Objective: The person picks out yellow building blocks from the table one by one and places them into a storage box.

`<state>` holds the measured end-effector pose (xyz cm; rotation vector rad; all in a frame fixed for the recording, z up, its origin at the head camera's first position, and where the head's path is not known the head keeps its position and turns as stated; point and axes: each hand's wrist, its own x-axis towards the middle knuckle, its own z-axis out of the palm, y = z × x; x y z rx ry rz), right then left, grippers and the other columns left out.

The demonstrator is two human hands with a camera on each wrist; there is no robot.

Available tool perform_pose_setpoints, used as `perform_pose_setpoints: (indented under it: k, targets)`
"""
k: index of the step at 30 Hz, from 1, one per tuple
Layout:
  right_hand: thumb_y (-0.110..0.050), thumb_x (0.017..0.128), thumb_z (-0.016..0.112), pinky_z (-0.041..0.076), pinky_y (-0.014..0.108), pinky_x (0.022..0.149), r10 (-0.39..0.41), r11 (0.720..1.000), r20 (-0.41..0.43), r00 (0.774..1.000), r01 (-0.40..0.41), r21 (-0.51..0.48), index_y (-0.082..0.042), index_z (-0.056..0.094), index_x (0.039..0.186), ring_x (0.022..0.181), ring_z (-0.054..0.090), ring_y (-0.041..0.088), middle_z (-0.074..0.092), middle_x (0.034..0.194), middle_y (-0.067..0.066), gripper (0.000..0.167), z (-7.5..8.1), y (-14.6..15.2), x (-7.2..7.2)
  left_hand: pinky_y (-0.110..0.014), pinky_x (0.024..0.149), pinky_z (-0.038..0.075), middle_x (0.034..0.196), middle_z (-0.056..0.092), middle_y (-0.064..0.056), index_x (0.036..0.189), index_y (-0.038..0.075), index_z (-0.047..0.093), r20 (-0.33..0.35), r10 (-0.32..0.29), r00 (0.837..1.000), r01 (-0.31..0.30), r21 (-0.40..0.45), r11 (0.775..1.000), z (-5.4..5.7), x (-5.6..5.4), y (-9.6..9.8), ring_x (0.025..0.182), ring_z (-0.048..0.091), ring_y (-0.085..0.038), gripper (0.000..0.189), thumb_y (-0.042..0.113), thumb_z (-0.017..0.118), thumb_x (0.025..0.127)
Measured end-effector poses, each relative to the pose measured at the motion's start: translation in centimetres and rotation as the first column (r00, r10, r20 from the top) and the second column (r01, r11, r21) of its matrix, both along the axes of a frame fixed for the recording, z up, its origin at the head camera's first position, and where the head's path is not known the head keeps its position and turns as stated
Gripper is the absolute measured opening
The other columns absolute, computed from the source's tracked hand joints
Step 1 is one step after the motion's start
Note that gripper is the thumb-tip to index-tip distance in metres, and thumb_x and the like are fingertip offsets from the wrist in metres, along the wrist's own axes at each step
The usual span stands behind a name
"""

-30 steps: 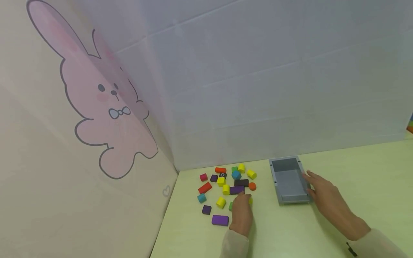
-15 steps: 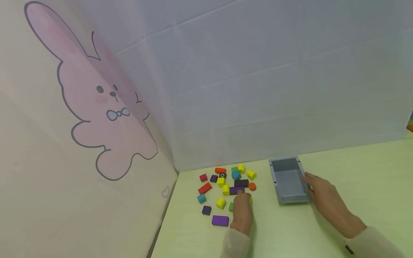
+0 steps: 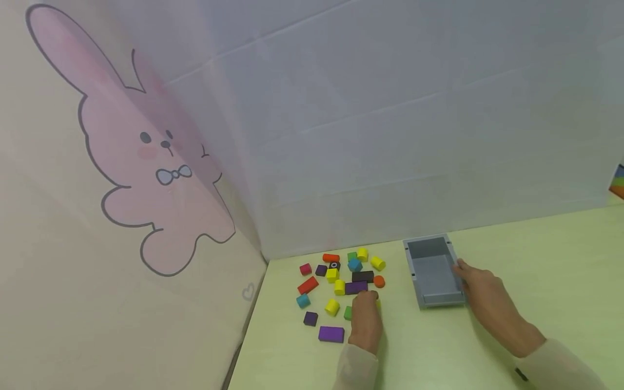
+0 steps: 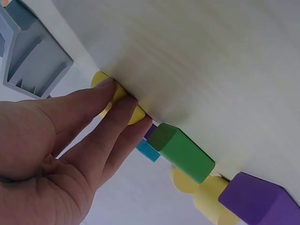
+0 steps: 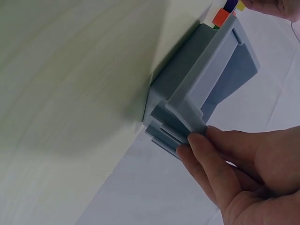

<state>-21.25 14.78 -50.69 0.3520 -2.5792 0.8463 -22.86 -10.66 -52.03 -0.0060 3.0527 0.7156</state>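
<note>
My left hand [image 3: 366, 319] is low over the table's near left, among scattered toy blocks. In the left wrist view its thumb and fingers pinch a yellow block [image 4: 137, 115] whose full shape is partly covered by the fingers. A green block [image 4: 185, 152] lies just beyond the fingertips, with a purple block [image 4: 262, 199] farther along. At the right, my right hand [image 3: 497, 309] grips the side rim of an open grey plastic bin [image 3: 416, 281], which rests on the table. Its thumb and fingers hold the bin's edge in the right wrist view.
Several colored blocks lie left of the bin, including a red block [image 3: 308, 285], a black block [image 3: 363, 277], an orange round block [image 3: 378, 281] and a purple rectangular block [image 3: 331, 334]. A pale sheet [image 3: 365, 135] hangs behind the table, and a rabbit-printed sheet [image 3: 49, 244] hangs at left.
The right hand's fingers have closed in on the bin's side rim. My left hand stays nearly in place, its fingers slightly more curled. The view has shifted a little.
</note>
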Motion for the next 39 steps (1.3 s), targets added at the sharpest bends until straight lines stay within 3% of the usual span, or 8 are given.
perform_pose_setpoints:
  k: [8, 13, 19, 26, 30, 33, 36, 39]
  targets:
    - [0.02, 0.085, 0.067, 0.059, 0.063, 0.076, -0.008, 1.0, 0.013, 1.0, 0.008, 0.003, 0.019, 0.067, 0.12, 0.098, 0.066, 0.061, 0.06, 0.13, 0.039, 0.035, 0.2, -0.1, 0.0, -0.045, 0.097, 0.059, 0.112, 0.072, -0.01, 0.124, 0.002, 0.073, 0.03, 0.022, 0.999, -0.025, 0.087, 0.996, 0.8, 0.5, -0.2, 0.1, 0.066, -0.023, 0.026, -0.003, 0.063, 0.101]
    - [0.02, 0.085, 0.067, 0.059, 0.063, 0.073, -0.011, 1.0, 0.014, 1.0, 0.011, 0.002, 0.019, 0.067, 0.12, 0.095, 0.067, 0.061, 0.061, 0.129, 0.039, 0.035, 0.2, 0.0, 0.0, -0.049, 0.102, 0.056, 0.121, 0.071, -0.011, 0.129, 0.004, 0.072, 0.036, 0.04, 0.999, -0.044, 0.14, 0.989, 1.2, 0.7, 0.1, 0.11, 0.066, -0.027, 0.029, -0.003, 0.059, 0.103]
    - [0.02, 0.083, 0.068, 0.059, 0.062, 0.07, -0.024, 1.0, -0.001, 1.0, 0.024, 0.001, 0.018, 0.068, 0.119, 0.092, 0.067, 0.061, 0.062, 0.127, 0.038, 0.036, 0.0, 0.0, 0.0, -0.045, 0.1, 0.058, 0.121, 0.075, -0.01, 0.129, 0.006, 0.074, 0.016, 0.029, 0.999, -0.031, 0.136, 0.99, 1.9, 0.5, 0.6, 0.108, 0.069, -0.024, 0.032, -0.005, 0.059, 0.102]
    - [0.022, 0.08, 0.07, 0.058, 0.062, 0.063, -0.029, 0.999, -0.095, 0.995, 0.027, -0.017, 0.015, 0.07, 0.116, 0.081, 0.067, 0.059, 0.067, 0.12, 0.037, 0.037, -0.3, -0.3, 0.2, -0.041, 0.096, 0.06, 0.114, 0.075, -0.009, 0.129, 0.005, 0.074, -0.076, -0.052, 0.996, 0.061, 0.128, 0.99, 2.7, 0.9, 0.9, 0.1, 0.068, -0.019, 0.031, -0.005, 0.061, 0.102]
    - [0.023, 0.08, 0.069, 0.058, 0.061, 0.06, -0.032, 0.999, -0.103, 0.994, 0.029, -0.025, 0.015, 0.07, 0.117, 0.077, 0.067, 0.058, 0.068, 0.117, 0.038, 0.038, -0.4, -0.4, 0.0, -0.039, 0.098, 0.06, 0.116, 0.076, -0.008, 0.129, 0.006, 0.074, -0.118, -0.085, 0.989, 0.102, 0.153, 0.983, 3.1, 0.9, 1.3, 0.106, 0.07, -0.02, 0.034, -0.008, 0.059, 0.101]
    - [0.023, 0.08, 0.069, 0.058, 0.061, 0.06, -0.034, 0.999, -0.114, 0.993, 0.029, -0.039, 0.015, 0.07, 0.117, 0.076, 0.068, 0.058, 0.068, 0.115, 0.038, 0.038, -0.5, -0.4, 0.0, -0.035, 0.094, 0.061, 0.116, 0.078, -0.009, 0.127, 0.004, 0.075, -0.178, -0.114, 0.977, 0.142, 0.151, 0.978, 3.4, 0.8, 1.9, 0.105, 0.073, -0.019, 0.037, -0.013, 0.06, 0.097]
    - [0.023, 0.079, 0.07, 0.058, 0.061, 0.06, -0.036, 0.998, -0.133, 0.99, 0.029, -0.051, 0.016, 0.069, 0.117, 0.074, 0.068, 0.057, 0.069, 0.111, 0.039, 0.039, -0.7, -0.5, 0.0, -0.032, 0.088, 0.062, 0.111, 0.08, -0.009, 0.121, 0.004, 0.077, -0.248, -0.15, 0.957, 0.179, 0.096, 0.979, 3.7, 0.7, 2.4, 0.097, 0.075, -0.02, 0.04, -0.018, 0.063, 0.091]
    - [0.023, 0.079, 0.069, 0.058, 0.06, 0.06, -0.039, 0.998, -0.128, 0.991, 0.032, -0.056, 0.017, 0.068, 0.118, 0.075, 0.068, 0.057, 0.068, 0.111, 0.04, 0.039, -0.7, -0.6, 0.0, -0.033, 0.089, 0.061, 0.11, 0.08, -0.008, 0.119, 0.005, 0.077, -0.268, -0.171, 0.948, 0.195, 0.067, 0.979, 4.1, 0.7, 2.9, 0.096, 0.075, -0.022, 0.039, -0.017, 0.065, 0.09]
